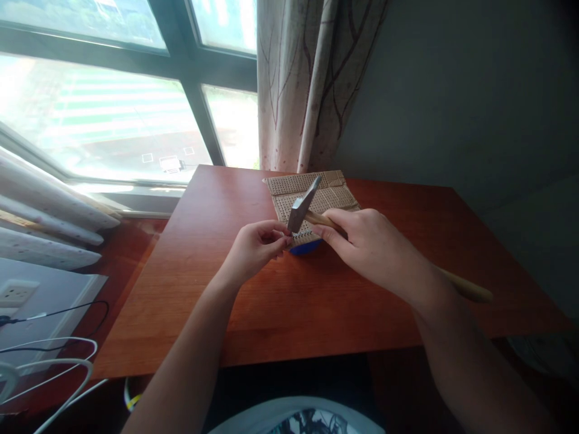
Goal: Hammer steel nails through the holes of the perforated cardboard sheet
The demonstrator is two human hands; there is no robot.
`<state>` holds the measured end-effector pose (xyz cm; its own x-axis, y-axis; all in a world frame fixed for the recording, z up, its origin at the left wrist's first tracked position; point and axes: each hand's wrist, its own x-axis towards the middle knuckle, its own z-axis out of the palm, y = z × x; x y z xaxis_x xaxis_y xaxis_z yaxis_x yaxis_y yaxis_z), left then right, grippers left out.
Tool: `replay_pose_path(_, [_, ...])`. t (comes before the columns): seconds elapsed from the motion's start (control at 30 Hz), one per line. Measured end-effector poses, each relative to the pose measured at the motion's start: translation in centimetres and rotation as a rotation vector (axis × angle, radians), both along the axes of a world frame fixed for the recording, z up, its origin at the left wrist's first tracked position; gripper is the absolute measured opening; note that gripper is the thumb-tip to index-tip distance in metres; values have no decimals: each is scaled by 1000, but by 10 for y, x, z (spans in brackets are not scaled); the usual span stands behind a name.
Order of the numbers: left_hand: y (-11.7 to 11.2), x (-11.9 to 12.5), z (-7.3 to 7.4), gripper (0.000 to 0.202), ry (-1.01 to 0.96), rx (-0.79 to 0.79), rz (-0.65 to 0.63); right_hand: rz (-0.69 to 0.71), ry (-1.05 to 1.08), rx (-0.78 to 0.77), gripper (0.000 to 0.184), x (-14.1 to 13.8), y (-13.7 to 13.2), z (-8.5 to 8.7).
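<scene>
A hammer (299, 212) with a metal head and a long wooden handle is gripped by my right hand (362, 238), its fingers wrapped round the handle close to the head. The handle's end sticks out past my right forearm. Under the hammer head lies a tan, cardboard-like sheet (325, 199) dotted with rows of small holes. Small dark marks or pieces (304, 234) line its near edge. My left hand (260, 244) is pinched at the sheet's near left corner, right beside the hammer face. What sits between those fingertips is too small to make out.
The sheet rests over a blue object (305, 248), mostly hidden, on a reddish-brown wooden table (181, 301). Behind the table hang curtains (289, 84) beside a bright window. Cables (81, 367) and a wall socket (18, 293) are at the lower left.
</scene>
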<state>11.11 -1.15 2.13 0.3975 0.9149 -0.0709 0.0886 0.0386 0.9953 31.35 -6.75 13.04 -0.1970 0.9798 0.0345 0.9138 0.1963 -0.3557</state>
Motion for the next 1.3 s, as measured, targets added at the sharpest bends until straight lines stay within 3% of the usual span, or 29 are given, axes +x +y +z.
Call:
replay_pose_path(0.5, [0,1,0,28,-14,-32,31,-4,32,74,29,-5,-1,2])
replay_pose_path(0.8, [0,2,2,31,-9,-15,-10,14,-40,-15,26,-4,2,-6])
replay_pose_path(1.3, [2,-4,3,32,-38,-9,-51,-3,-3,9,25,-2,2,-4])
